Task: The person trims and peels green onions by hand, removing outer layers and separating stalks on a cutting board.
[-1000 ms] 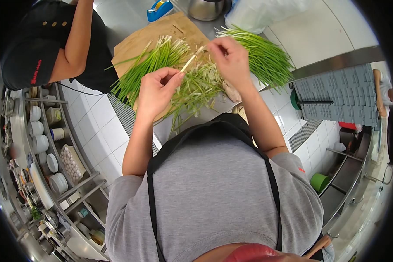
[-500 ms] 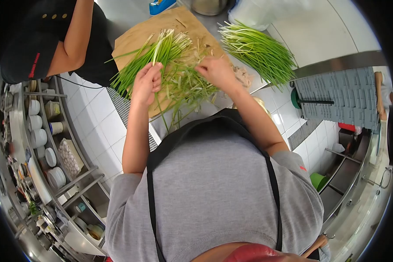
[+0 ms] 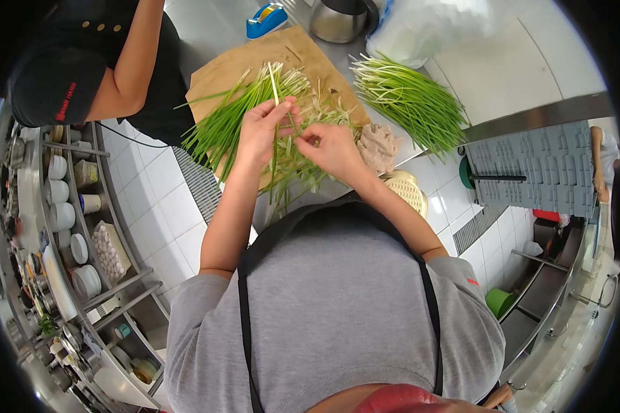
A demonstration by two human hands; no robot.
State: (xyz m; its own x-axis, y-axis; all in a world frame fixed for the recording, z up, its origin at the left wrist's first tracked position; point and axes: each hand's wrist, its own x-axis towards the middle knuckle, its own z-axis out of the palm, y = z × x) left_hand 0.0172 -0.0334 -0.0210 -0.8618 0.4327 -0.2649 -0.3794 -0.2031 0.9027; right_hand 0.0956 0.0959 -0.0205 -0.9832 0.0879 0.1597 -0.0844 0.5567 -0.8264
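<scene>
My left hand (image 3: 260,132) is closed around a thin spring onion (image 3: 274,84), its white end pointing up and away from me. Close beside it, my right hand (image 3: 332,149) is curled in a pinch; whatever is between its fingertips is too small to make out. Under and behind the hands, a heap of spring onions (image 3: 238,113) lies on brown paper (image 3: 217,74). Pale, limp peelings (image 3: 317,172) are strewn around my fingers and towards the counter's near edge. A second, tidier bundle of spring onions (image 3: 413,100) rests at the right.
A blue tape dispenser (image 3: 266,22) and a metal jug (image 3: 337,22) stand at the back, beside a clear plastic bag (image 3: 427,31). Crumpled beige material (image 3: 379,146) lies right of my right hand. A co-worker's arm (image 3: 136,65) is at the left.
My hands have come together, the left moving right with a spring onion and the right moving down and slightly left. The view has shifted, showing more of the counter's back.
</scene>
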